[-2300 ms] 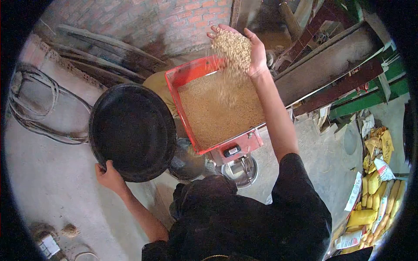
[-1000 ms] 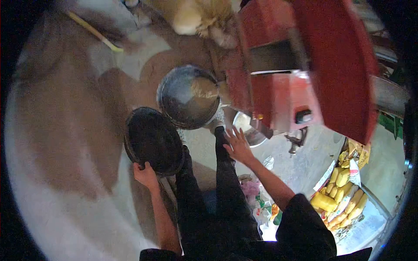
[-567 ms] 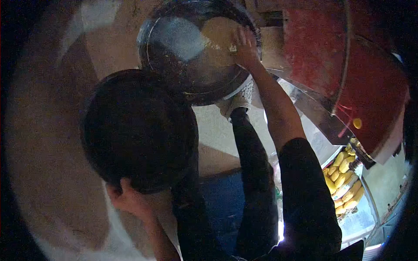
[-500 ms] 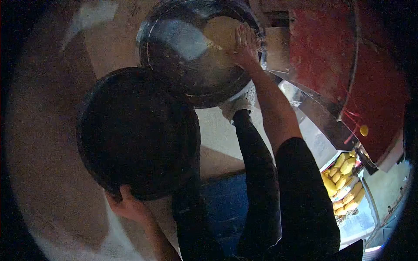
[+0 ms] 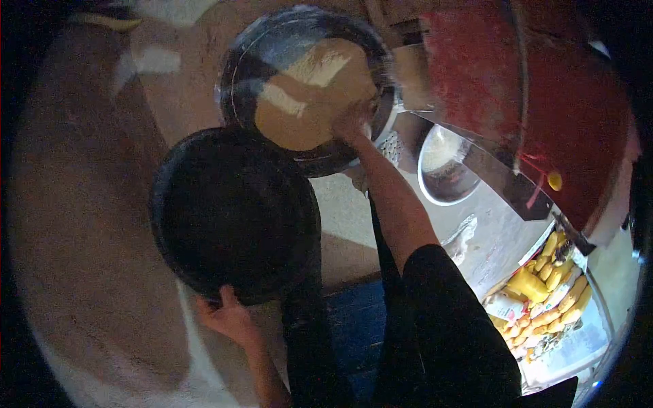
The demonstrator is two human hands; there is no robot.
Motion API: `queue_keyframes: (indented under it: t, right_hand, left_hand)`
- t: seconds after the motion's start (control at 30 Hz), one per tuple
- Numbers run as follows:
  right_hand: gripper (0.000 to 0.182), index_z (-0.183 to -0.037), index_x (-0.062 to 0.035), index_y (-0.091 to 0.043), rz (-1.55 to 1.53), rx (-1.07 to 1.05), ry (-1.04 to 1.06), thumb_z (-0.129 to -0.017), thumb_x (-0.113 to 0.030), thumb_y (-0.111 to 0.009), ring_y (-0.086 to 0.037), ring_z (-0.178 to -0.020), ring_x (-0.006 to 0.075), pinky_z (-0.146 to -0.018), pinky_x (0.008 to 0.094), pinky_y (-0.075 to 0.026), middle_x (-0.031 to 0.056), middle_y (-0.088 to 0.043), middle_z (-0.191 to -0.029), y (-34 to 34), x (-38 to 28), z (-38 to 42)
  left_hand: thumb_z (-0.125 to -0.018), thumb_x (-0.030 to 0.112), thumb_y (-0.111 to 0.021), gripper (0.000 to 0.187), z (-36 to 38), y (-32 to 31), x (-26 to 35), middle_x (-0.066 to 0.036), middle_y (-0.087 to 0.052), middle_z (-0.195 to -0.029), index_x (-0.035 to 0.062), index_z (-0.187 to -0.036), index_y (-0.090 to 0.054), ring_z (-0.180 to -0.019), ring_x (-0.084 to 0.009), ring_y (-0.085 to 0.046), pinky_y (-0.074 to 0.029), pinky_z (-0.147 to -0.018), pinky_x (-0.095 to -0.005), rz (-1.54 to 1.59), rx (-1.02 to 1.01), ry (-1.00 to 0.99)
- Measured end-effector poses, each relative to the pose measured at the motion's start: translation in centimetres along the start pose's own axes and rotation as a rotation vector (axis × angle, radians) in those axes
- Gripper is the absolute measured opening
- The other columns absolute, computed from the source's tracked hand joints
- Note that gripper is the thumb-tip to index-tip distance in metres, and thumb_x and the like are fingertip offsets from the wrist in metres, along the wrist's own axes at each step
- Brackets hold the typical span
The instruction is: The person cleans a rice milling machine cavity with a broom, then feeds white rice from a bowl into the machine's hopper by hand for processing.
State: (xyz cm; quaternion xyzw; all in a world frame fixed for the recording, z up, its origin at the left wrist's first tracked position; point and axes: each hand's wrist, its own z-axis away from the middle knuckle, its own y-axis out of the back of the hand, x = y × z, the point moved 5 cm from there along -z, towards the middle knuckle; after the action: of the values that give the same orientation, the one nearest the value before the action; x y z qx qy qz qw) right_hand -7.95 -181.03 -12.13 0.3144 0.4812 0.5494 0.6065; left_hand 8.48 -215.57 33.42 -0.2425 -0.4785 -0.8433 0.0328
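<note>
My left hand grips the near rim of a dark round pan, thumb over the edge and fingers underneath. The inside of that pan is in deep shadow. Beyond it a second wide, dark round basin holds a layer of tan, powdery material, streaked by bright light. My right hand is over the right side of this layer, its fingers smeared by motion. The dark pan overlaps the basin's near left edge in this view.
A white-rimmed bowl stands on the floor to the right. Red panels fill the upper right. Several yellow oblong things lie heaped in a pale tray at lower right. A blue surface shows between my legs.
The tan material now covers much more of the basin. My right hand has moved down and left. The pan in my left hand has shifted slightly right. The white-rimmed bowl now shows.
</note>
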Motion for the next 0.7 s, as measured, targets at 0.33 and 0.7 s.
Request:
queue_keyframes:
  t: [0.33,0.7]
  right_hand:
    - [0.029,-0.109,-0.0145,-0.064,-0.481,-0.038,-0.668,-0.087,-0.027,-0.051,-0.062,-0.083,0.0380,-0.080,0.0487,-0.047,0.0159,-0.064,-0.103,23.6,-8.0,15.5]
    - [0.055,-0.117,0.0026,-0.055,-2.282,-0.432,-1.262,-0.082,-0.039,-0.066,-0.054,-0.112,0.0261,-0.095,0.0362,-0.044,0.0120,-0.053,-0.127,22.1,-5.8,37.1]
  left_hand:
    - [-0.073,0.001,-0.059,0.034,4.6,-0.1,6.2,-0.019,-0.061,-0.097,-0.0138,-0.102,-0.053,-0.081,-0.0262,-0.055,-0.043,-0.079,-0.0350,0.104,-0.172,0.001]
    - [-0.069,0.001,-0.061,0.029,13.6,-5.3,4.1,-0.022,-0.063,-0.089,-0.0140,-0.094,-0.055,-0.079,-0.0280,-0.060,-0.046,-0.073,-0.0353,-0.178,-0.456,-0.090]
